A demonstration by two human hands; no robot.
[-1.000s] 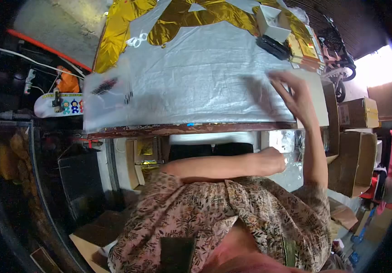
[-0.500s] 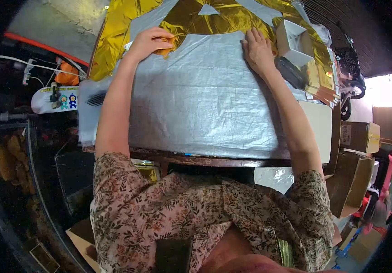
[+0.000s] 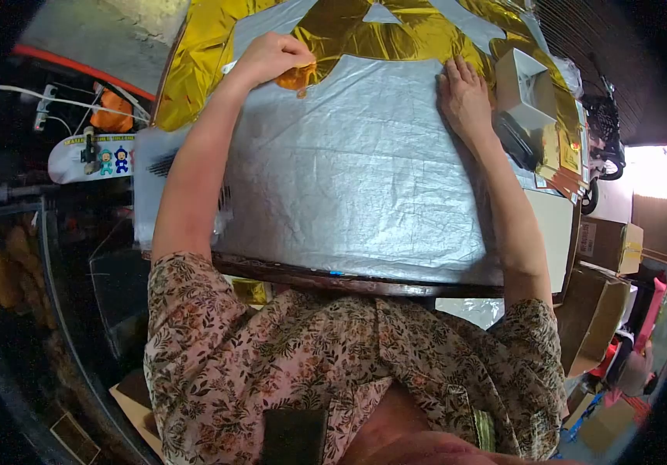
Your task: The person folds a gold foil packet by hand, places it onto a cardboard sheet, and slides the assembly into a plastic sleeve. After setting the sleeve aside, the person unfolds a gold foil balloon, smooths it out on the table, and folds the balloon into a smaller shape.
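Note:
My left hand (image 3: 277, 58) is at the far left part of the table, fingers closed together on a small crumpled piece of orange-gold film (image 3: 296, 79). A corner of the film hangs out below the fingers. Shiny gold foil (image 3: 384, 43) with curved cut-out edges spreads across the far side of the table. Palm down, my right hand (image 3: 467, 97) lies flat with its fingertips at the foil's lower edge. Beneath both hands a wrinkled silver-grey sheet (image 3: 364, 170) covers the tabletop.
To the right of my right hand stands an open white box (image 3: 525, 85), with a dark case (image 3: 519, 143) and a stack of gold packets (image 3: 562, 155) beside it. A skateboard (image 3: 93, 159) is left of the table. Cardboard boxes (image 3: 597, 318) stand at the right.
My left fingers have drawn together on the orange-gold film, where they were more spread before. My right hand stays flat by the foil edge. The whole view has shifted slightly.

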